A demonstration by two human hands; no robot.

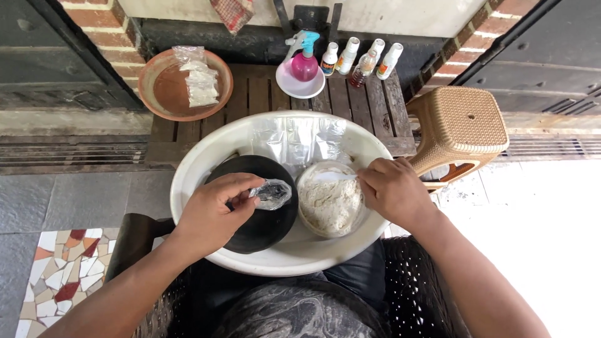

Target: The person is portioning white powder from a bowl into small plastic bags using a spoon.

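**Small clear bag held between the two hands, mouth facing the powder**

We are sitting with a wide white basin across our lap. Nearest to us, our left hand is hovering over a black bowl in the basin's left half, thumb and fingers pinching a small clear plastic bag. The bag is lying roughly level, long axis running left to right, its open-looking end pointing right; we cannot tell for sure that the mouth is open.

Just right of the bag, a round container of off-white powder is sitting in the basin. Our right hand is curled over its right rim, fingers closed on a thin white handle that is reaching left across the powder; we cannot tell what is at its tip. The left hand is the one on the bag; the right is near, with the powder between.

Farther off, flat clear bags are lining the basin's far wall. Beyond, on a slatted wooden table, a clay dish is holding filled packets, beside a pink spray bottle and small bottles. A woven stool is standing to the right.
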